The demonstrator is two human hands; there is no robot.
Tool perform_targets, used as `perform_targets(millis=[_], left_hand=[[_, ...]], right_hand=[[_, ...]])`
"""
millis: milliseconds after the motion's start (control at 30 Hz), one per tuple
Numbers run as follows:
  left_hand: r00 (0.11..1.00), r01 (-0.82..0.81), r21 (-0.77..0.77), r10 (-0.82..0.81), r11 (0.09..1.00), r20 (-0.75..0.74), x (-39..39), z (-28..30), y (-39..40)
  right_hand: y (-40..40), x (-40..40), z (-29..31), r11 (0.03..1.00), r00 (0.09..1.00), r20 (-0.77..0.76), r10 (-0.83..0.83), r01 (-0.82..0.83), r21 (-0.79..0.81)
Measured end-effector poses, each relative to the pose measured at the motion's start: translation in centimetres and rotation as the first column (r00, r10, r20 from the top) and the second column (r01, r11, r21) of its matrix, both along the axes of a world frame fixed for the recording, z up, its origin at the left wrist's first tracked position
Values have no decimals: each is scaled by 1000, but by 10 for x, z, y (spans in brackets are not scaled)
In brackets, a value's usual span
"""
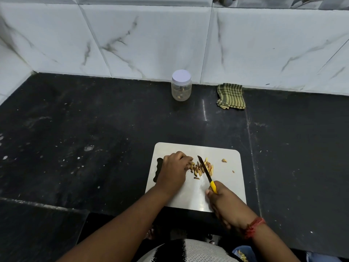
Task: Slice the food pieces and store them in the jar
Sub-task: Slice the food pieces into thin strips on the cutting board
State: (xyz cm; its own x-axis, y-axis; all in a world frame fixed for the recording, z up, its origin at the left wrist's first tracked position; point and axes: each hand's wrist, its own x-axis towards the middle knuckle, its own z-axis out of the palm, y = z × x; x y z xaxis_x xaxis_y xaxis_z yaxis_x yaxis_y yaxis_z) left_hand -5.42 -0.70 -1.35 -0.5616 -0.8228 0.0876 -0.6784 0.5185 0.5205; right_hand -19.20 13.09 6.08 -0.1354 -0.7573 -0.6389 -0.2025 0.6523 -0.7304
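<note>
Yellowish food pieces (202, 168) touch left hand (172, 170) fingertips

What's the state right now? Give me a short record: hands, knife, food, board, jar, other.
left hand: fingers curled, holding the food pieces on the board
right hand: grips the knife by its yellow handle
knife: blade across the food pieces
food: sliced pile mid-board, a few bits lying to the right
board: white, on the black counter
jar: by the wall, lid on, some pieces inside
other: checked cloth right of jar

Jar (181, 86) stands behind board (222, 178), cloth (230, 96) to its right.
</note>
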Motion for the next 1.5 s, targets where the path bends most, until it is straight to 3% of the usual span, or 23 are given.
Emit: perform_targets(millis=[167,267,367,467,667,800,1000,1233,1367,1500], left_hand=[[995,39,78,-32,996,-94,-2,-1,-2],[996,-32,-12,31,999,-86,3,-5,-3],[997,75,-130,-74,989,14,4,-8,-5],[993,122,-192,-119,974,23,3,-6,-4],[965,-249,-137,232,959,-125,16,10,-13],[932,-350,-60,342,935,-119,25,15,-32],[967,-245,-37,246,969,57,20,19,-50],[978,-202,-86,205,976,26,19,18,-58],[984,-38,-159,64,987,166,21,12,-58],[977,-45,-155,76,987,200,21,9,-54]], right_hand=[[-3,-6,5,1000,999,-35,12,-13,-21],[-5,-8,8,999,999,-41,11,-12,-33],[-7,-7,11,1000,999,-43,4,-6,-29],[-8,-6,13,999,999,-32,-2,1,-34],[-10,-6,17,998,1000,1,-23,23,-59],[-11,-3,15,998,1000,8,-28,28,-54],[-11,-1,11,998,1000,6,-29,30,-57],[-8,-2,9,997,1000,-10,-24,23,-67],[-7,-3,9,997,1000,-16,-26,25,-72],[-7,-1,10,998,1000,-13,-18,17,-65]])
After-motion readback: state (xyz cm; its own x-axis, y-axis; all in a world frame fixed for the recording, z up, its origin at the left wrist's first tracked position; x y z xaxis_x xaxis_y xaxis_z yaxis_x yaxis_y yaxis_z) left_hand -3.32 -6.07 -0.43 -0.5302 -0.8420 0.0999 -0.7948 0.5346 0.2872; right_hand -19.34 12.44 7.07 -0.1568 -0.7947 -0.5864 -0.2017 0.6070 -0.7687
